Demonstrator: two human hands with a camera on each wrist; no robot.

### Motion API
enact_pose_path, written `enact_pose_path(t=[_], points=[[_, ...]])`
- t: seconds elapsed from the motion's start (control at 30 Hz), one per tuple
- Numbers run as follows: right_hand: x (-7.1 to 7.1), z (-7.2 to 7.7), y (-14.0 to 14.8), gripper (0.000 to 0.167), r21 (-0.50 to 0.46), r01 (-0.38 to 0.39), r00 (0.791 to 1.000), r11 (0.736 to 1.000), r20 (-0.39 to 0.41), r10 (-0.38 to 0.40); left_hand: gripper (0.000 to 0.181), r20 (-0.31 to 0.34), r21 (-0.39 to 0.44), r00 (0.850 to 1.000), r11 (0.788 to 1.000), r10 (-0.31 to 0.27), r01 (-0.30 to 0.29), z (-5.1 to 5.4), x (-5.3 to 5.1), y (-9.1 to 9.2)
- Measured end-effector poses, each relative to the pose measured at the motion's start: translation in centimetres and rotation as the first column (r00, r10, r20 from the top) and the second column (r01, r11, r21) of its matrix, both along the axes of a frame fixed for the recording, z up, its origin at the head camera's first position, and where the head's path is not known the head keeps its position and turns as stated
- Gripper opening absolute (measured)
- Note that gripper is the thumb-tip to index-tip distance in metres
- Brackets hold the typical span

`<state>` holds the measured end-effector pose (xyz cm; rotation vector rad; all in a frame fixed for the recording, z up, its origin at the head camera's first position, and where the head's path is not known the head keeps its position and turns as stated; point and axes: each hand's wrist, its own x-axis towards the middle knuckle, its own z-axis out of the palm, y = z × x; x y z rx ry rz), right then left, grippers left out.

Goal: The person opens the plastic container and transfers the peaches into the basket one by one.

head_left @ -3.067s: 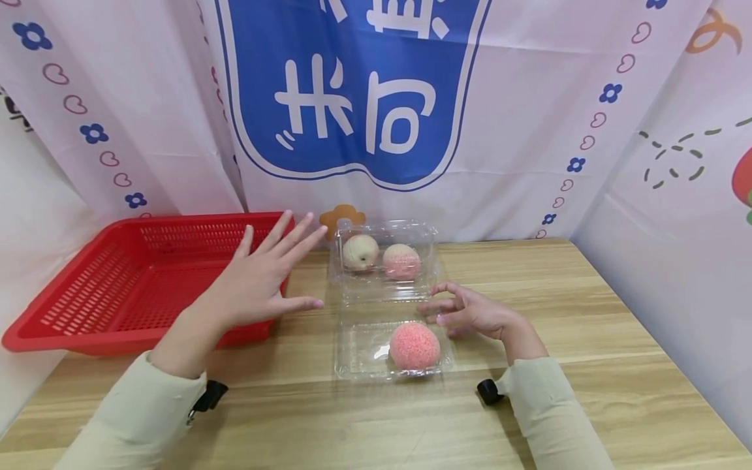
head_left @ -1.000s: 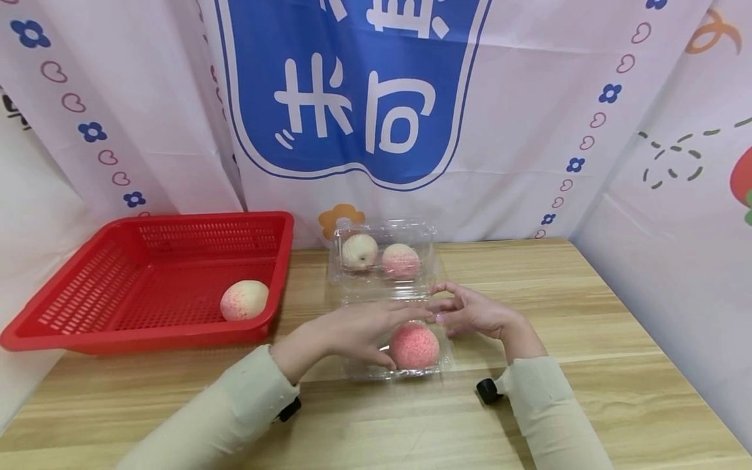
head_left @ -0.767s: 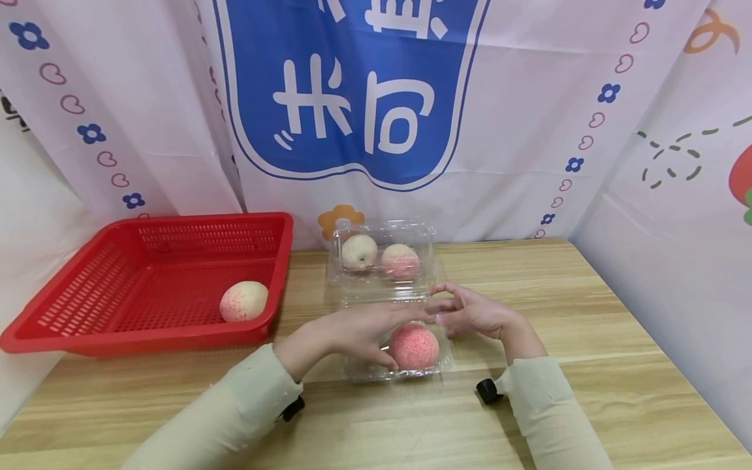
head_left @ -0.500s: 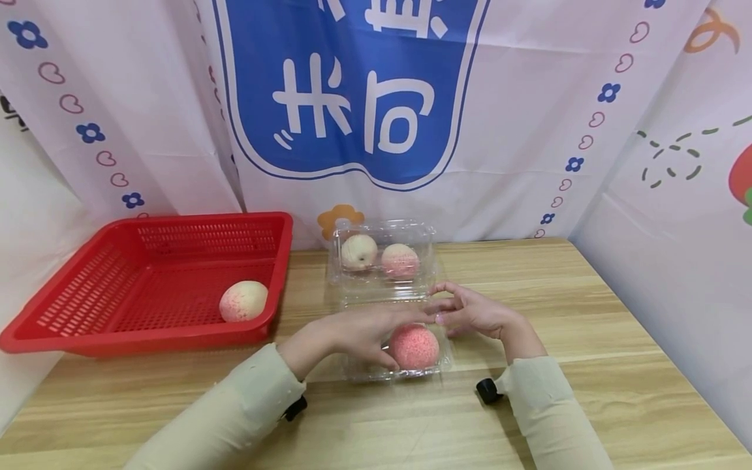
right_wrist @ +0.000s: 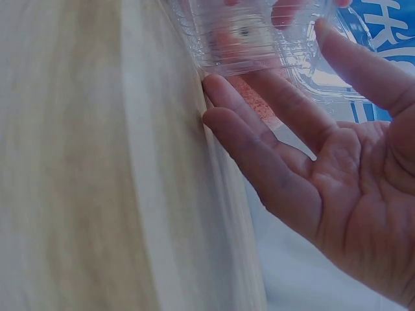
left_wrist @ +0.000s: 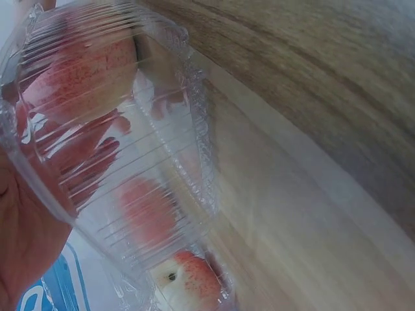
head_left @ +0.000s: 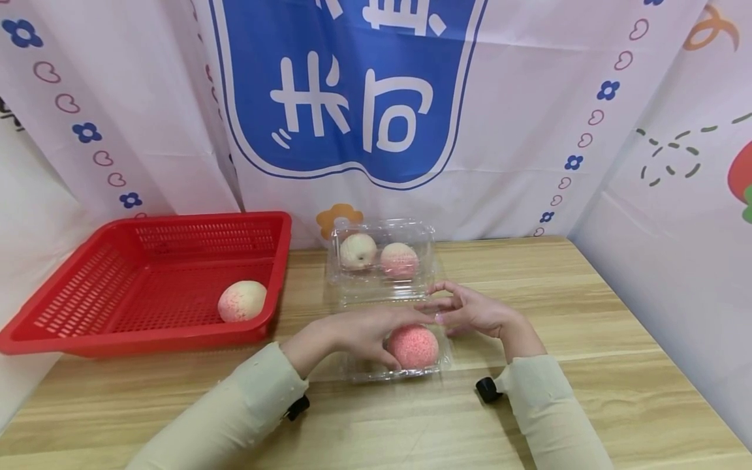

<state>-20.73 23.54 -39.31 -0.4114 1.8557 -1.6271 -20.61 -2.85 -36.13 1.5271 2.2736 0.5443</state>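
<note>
A clear plastic clamshell box [head_left: 388, 287] lies unfolded on the table, with one half behind the other. In its near half sits a pink, grainy-skinned peach [head_left: 414, 347]. My left hand [head_left: 364, 331] reaches over that peach, thumb at its near left side and fingers curved behind it. In the left wrist view, the peach [left_wrist: 91, 71] shows through the ribbed plastic. My right hand [head_left: 476, 312] is at the box's right side, its loosely spread fingers touching the edge near the fold. The far half holds a cream peach [head_left: 358, 252] and a pink-and-cream peach [head_left: 400, 261].
A red perforated basket [head_left: 147, 343] stands on the left of the wooden table [head_left: 529, 274]. One cream-and-pink peach [head_left: 242, 301] rests in its near right corner. A printed cloth [head_left: 505, 130] hangs close behind the box.
My left hand has moved right from over the basket to the pink peach, uncovering the basket's peach. Lately its fingers have drawn in slightly around the peach. My right hand has stayed put.
</note>
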Motion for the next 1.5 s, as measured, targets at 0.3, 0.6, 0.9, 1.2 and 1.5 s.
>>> enact_pose_path(t=[0.3,0.6,0.9,1.2,1.5], points=[[-0.1,0.2,-0.1,0.065,-0.010,-0.011,1.000,1.000,-0.004,0.011,0.086,0.015,-0.022,1.000,1.000,-0.001,0.001,-0.2,-0.1,0.2],[-0.3,0.1,-0.2,0.061,0.007,-0.004,1.000,1.000,-0.009,0.004,0.080,0.040,-0.024,0.999,1.000,0.006,-0.005,0.0,-0.2,0.1],[-0.3,0.1,-0.5,0.060,-0.015,0.020,0.999,1.000,0.037,-0.020,0.079,0.086,-0.031,0.996,0.999,0.024,-0.021,0.3,-0.2,-0.3],[-0.4,-0.2,-0.8,0.058,-0.072,0.034,0.998,0.997,0.057,-0.030,0.076,0.055,-0.034,0.998,0.999,0.041,-0.039,0.5,-0.1,-0.9],[0.0,-0.2,-0.9,0.054,-0.100,0.094,0.995,0.991,0.037,-0.091,0.074,0.095,0.041,0.992,0.995,0.087,-0.091,1.7,0.1,-2.4]])
